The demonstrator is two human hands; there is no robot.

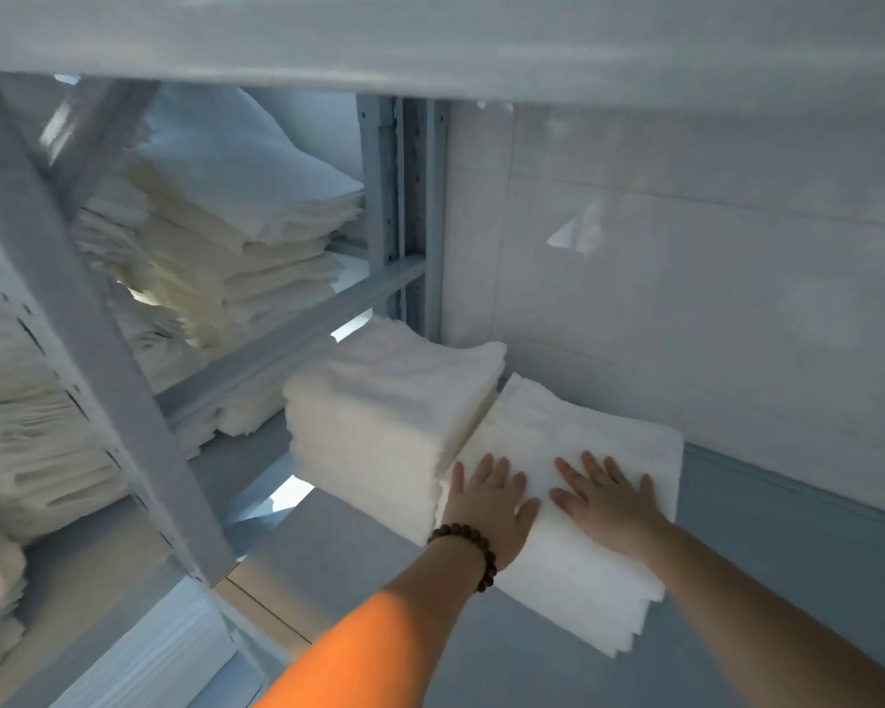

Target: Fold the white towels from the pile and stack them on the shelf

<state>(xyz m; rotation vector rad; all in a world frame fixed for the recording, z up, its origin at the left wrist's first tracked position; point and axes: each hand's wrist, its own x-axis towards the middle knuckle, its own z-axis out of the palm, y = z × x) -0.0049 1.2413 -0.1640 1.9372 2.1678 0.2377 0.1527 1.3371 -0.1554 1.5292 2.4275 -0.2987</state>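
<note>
**A:** What lies under the hands?

**B:** The shelf (788,580) runs below and beyond both of them, back to the wall (685,298) ahead. Two lots of folded white towels stand on it. The tall stack (389,401) is just left of the left hand (486,503) and rises above it. The low stack (558,431) lies directly beneath both hands.

**A:** Which way does the low stack run?

**B:** Its long axis goes away from the person, roughly in line with the forearms. One end reaches past the fingertips toward the wall and the other comes back under the wrists. Its left edge seems to touch the tall stack. On the right, bare shelf shows between it and the wall.

**A:** Which hand is nearer?

**B:** Neither. Both rest on top, side by side, about midway along the stack. The left hand sits at the edge beside the tall stack, and the right hand (611,503) is nearer the middle of the top.

**A:** How open are they?

**B:** Both are fully open, palms down and fingers (485,470) straight and spread. They press on the top towel and grip nothing. A bead bracelet (468,536) circles the left wrist.

**A:** So what comes next?

**B:** I'd judge a flat push or a pat to square the stack. The loose pile is not in view.
</note>
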